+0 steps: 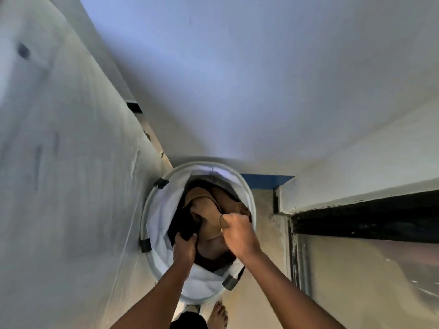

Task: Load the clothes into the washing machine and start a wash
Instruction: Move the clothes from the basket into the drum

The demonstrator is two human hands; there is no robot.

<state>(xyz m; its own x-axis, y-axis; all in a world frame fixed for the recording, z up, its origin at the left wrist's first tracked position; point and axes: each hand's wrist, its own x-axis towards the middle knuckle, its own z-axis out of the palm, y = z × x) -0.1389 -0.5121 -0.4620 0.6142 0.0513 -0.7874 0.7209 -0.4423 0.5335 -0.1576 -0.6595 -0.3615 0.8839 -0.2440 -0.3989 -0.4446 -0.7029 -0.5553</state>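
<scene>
White walls closed in on both sides, and down on the pale floor stood the round white laundry hamper [155,230], tight beside the left-hand wall. Clothes sat inside it. The left hand [184,249] had its fingers curled around a black garment [181,220], while the right hand [237,233] was clenched, pinching a brown garment [202,198]. One bare foot [218,315] showed just below the hamper.

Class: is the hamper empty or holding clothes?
Holding clothes: brown garment and dark garment lie inside the hamper, gripped by right hand and left hand respectively.
</scene>
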